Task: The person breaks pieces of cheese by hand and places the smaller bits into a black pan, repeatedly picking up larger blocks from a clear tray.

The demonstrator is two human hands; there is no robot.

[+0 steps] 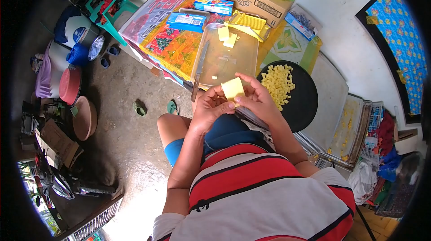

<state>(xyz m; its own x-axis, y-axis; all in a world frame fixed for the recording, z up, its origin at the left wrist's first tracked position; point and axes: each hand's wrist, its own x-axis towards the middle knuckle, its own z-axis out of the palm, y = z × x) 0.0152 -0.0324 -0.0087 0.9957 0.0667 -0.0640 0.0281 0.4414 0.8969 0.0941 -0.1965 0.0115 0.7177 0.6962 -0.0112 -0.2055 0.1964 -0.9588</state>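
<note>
A flat yellow block (233,89) is held up between my two hands, above the near edge of a clear plastic tray (246,61). My left hand (212,108) pinches its left side, and my right hand (259,97) grips its lower right corner, forefinger raised. Two yellow pieces (230,40) and a small scrap lie in the tray. A knife (202,63) rests along the tray's left side, its handle toward me. Many small yellow cubes (278,84) fill the left part of a round black pan (305,101) to the right.
Behind the tray are blue boxes (186,22), a yellow slicer-like rack (249,24) and a cardboard box (258,0). Stacked metal trays (325,110) stand at the right. A green chair (107,5), basins (84,117) and slippers (140,109) are on the floor at left.
</note>
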